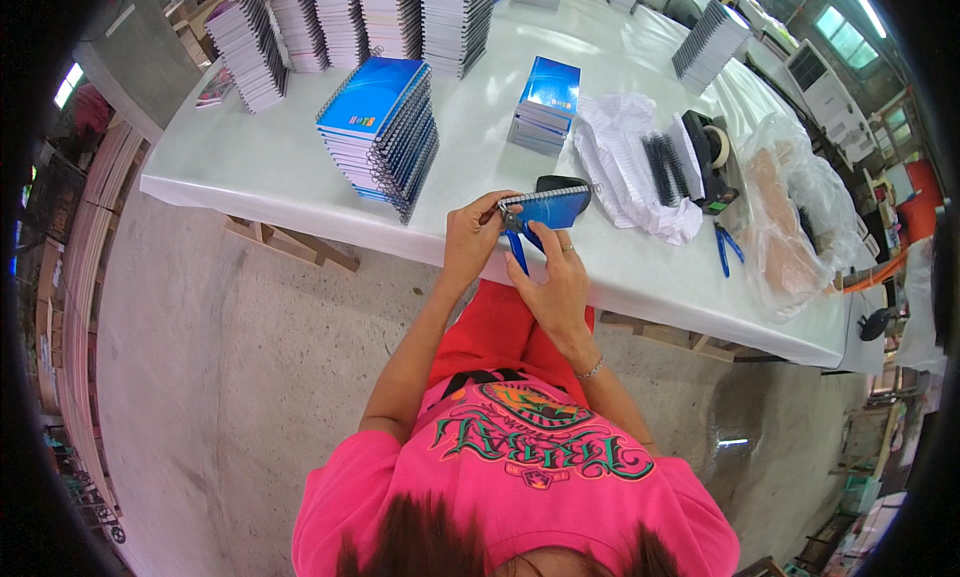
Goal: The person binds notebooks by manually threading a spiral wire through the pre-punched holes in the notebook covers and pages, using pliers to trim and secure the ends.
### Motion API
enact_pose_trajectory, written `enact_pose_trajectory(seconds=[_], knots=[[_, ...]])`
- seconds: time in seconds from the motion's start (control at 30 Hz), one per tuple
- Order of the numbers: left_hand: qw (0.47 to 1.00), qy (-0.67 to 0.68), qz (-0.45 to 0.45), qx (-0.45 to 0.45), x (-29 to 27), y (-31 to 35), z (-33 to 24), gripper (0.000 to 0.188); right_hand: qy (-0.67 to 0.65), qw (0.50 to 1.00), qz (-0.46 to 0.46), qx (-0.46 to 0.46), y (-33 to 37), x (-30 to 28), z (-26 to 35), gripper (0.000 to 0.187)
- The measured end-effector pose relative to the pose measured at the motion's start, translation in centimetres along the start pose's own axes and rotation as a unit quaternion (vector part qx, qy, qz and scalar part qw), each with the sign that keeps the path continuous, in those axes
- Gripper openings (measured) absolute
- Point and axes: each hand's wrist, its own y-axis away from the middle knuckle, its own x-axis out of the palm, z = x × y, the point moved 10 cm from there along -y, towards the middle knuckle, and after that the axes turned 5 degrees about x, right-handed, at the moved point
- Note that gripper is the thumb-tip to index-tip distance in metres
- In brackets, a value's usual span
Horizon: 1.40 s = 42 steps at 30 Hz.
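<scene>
A blue spiral notebook (pixel 556 209) is held at the table's near edge, its wire coil along the upper side. My left hand (pixel 472 239) pinches the coil's left end. In my right hand (pixel 556 289) are blue-handled pliers (pixel 516 249), fingers wrapped round the handles, with the jaws up against that same coil end. Whether the jaws grip the wire is too small to tell. Just behind the notebook lies a black object (pixel 560 184), partly covered by it. A tall stack of blue spiral notebooks (pixel 375 127) stands to the left, and a smaller blue stack (pixel 547 102) stands straight ahead.
Several tall notebook stacks (pixel 385 17) line the far left, with another stack (pixel 712 45) at far right. To my right are crumpled white paper (pixel 622 167) with loose black coils (pixel 665 167), a tape roll (pixel 718 147), second blue-handled pliers (pixel 728 249) and a clear plastic bag (pixel 800 207).
</scene>
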Motion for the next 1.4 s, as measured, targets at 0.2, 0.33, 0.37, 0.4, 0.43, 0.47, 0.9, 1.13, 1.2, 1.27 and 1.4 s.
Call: enact_pose_trajectory(seconds=[0.2,0.33,0.37,0.4,0.43,0.47,0.9,1.13,1.2,1.27,1.4], knots=[[0.996,-0.087,-0.03,0.021,-0.2,0.5,-1.1,0.031,-0.164,0.983,0.048,0.072,0.5,0.8,-0.7,0.039],[0.991,-0.097,-0.053,0.076,-0.1,0.9,-2.2,0.028,-0.136,0.988,0.041,0.056,0.9,0.6,-0.2,0.038],[0.99,-0.104,-0.052,0.081,0.0,0.9,-2.6,0.028,-0.109,0.993,0.029,0.042,0.9,0.3,0.0,0.037],[0.99,-0.104,-0.051,0.082,0.0,1.0,-2.6,0.028,-0.083,0.996,0.016,0.026,0.7,-0.1,0.5,0.035],[0.99,-0.104,-0.049,0.082,0.1,1.1,-2.4,0.028,-0.057,0.998,0.003,0.01,0.7,-0.5,0.9,0.034],[0.99,-0.103,-0.048,0.083,0.1,1.2,-2.2,0.028,-0.182,0.976,0.076,0.086,0.9,1.1,-0.7,0.033],[0.998,-0.045,-0.053,-0.003,0.8,1.2,-1.5,0.027,-0.649,0.591,0.362,0.313,2.3,4.7,-0.8,0.036],[0.994,-0.026,-0.096,-0.035,-3.2,0.8,-3.9,0.024,-0.077,0.964,0.235,0.093,-1.5,-3.6,-9.6,0.034],[0.997,-0.023,-0.075,-0.005,-4.7,-0.6,-6.7,0.026,0.121,0.982,0.142,0.015,-1.9,-6.4,-14.1,0.039],[0.996,-0.013,-0.08,-0.041,-6.9,-1.7,-9.8,0.03,0.192,0.976,0.1,0.034,-2.4,-7.7,-16.9,0.041],[0.975,-0.181,-0.074,0.108,-12.0,-5.4,-18.1,0.035,0.21,0.974,0.059,0.06,-2.8,-8.8,-20.0,0.045]])
